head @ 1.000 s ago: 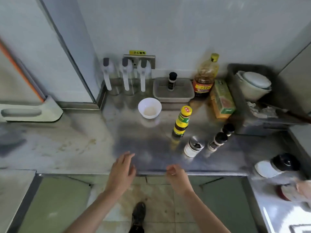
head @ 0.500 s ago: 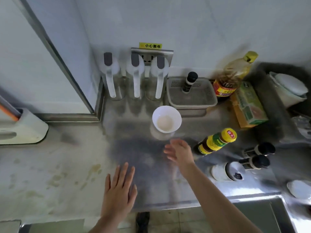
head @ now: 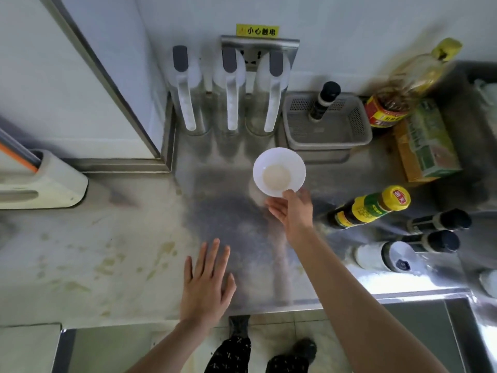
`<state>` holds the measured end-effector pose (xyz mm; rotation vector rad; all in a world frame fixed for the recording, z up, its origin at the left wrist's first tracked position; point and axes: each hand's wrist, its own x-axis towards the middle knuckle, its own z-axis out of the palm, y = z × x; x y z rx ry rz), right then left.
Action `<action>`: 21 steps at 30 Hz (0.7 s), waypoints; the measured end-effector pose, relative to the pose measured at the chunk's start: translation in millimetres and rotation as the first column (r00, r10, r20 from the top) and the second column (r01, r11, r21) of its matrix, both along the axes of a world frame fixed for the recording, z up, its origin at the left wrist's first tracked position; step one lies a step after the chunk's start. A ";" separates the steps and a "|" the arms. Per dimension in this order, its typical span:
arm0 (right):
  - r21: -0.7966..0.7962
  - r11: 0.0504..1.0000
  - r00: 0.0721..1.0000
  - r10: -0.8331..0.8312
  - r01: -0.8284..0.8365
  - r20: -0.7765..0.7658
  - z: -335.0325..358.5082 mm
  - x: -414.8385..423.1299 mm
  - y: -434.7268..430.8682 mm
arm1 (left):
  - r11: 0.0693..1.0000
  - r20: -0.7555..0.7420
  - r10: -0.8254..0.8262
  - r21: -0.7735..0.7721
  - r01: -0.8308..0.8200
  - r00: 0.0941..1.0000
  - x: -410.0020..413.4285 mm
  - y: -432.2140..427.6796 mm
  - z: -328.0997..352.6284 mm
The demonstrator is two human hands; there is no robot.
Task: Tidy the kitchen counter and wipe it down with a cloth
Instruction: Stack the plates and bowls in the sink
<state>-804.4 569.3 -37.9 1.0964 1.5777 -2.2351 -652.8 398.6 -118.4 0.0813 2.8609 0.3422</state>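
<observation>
While R hand [head: 291,211] pinches white bowl [head: 278,170] near rim, arm outstretched, L hand [head: 205,286] flat over counter [head: 121,251], fingers splayed

1. Soft, even light, moderately bright, strongest at the right, where the steel tabletop [head: 403,289] glares white along its front edge.
2. A broad dull shadow darkens mid-tabletop beneath the white bowl [head: 279,170], which nearly bleaches out.
3. The oil bottle [head: 403,84] and the far-right corner are smeared by blur.
4. The wide lens bows straight lines near the borders.
</observation>
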 end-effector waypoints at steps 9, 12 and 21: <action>-0.024 0.997 0.997 0.070 -0.070 0.025 10.2 105.8 36.1 | 0.994 -0.033 0.065 0.094 -0.062 0.997 -3.3 5.4 10.0; 0.049 0.986 0.986 0.160 -0.162 0.044 20.7 142.9 60.5 | 0.833 -0.023 0.279 0.503 -0.229 0.960 -10.4 32.5 42.3; 0.084 0.991 0.995 0.100 -0.099 -0.005 71.6 253.3 150.4 | 0.354 0.597 -0.129 0.773 -0.526 0.792 3.4 146.7 127.7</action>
